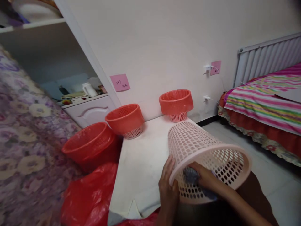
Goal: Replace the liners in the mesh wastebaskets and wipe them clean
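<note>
A pale pink plastic wastebasket [188, 141] with a mesh of holes lies tilted on its side, its open mouth toward me. My left hand [168, 182] grips its rim at the left, thumb inside and fingers outside. Inside the mouth, my right hand [199, 174] is closed on a grey-blue cloth [191, 175], which is against or close to the inner wall. Part of the cloth hangs below the hand. The right fingertips are partly hidden by the cloth and the rim.
Red-lined wastebaskets stand on the white-covered table [138, 163]: one at the back [176, 102], another at left [125, 119]. A third red-lined basket [90, 144] and a red plastic bag [91, 194] are beside it. A bed [263, 97] is at right, a floral curtain [30, 150] at left.
</note>
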`<state>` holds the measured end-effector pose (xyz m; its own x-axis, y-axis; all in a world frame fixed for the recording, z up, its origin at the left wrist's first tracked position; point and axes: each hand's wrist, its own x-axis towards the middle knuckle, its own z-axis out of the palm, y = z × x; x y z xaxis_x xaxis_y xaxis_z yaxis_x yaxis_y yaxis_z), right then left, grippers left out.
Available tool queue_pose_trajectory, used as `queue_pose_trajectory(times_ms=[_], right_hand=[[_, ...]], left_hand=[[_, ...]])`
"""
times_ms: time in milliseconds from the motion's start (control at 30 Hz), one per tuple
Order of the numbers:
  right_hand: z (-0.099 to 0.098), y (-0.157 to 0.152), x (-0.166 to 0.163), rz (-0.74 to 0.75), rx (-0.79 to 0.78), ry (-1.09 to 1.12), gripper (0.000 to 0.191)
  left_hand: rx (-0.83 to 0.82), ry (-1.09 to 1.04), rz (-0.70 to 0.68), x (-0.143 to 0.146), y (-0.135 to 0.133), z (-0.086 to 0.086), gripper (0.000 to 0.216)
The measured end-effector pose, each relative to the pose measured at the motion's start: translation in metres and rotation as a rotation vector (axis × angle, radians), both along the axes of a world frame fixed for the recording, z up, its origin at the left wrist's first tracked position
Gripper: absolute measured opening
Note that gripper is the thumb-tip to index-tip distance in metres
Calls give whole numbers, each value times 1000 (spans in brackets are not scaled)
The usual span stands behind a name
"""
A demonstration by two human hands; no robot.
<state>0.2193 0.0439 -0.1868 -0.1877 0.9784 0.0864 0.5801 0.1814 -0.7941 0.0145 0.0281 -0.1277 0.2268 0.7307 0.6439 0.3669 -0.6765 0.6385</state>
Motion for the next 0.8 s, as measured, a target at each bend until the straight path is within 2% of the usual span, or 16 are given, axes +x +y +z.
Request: queue_pose_trajectory(times_ms=[67,133,200,267,333,400,500,633,733,800], right_hand=[[4,-28,-6,74,-37,140,60],[16,-49,-14,185,-120,332,45],[33,-59,-22,275,-201,446,31],[47,-58,-30,311,-208,484,28],[51,-50,-37,315,-143,496,31],[47,-39,-43,309,-51,474,36],[29,-23,-46,271,52,390,48],[11,0,-41,199,138,264,66],[17,29,-39,43,245,141,70],[29,53,-43,-66,295,88,60]], left_hand=[[-8,0,-19,-3,1,9,78],[-6,21,-37,-9,-1,17,78],[27,69,-42,-20,-5,26,79],[69,137,-18,-34,-8,36,80],[97,189,28,-48,-10,44,79],[91,220,72,-61,-8,50,81],[37,226,104,-70,-3,53,84],[-10,225,77,-67,4,51,87],[-20,212,58,-62,6,49,89],[-12,211,50,-61,6,48,89]])
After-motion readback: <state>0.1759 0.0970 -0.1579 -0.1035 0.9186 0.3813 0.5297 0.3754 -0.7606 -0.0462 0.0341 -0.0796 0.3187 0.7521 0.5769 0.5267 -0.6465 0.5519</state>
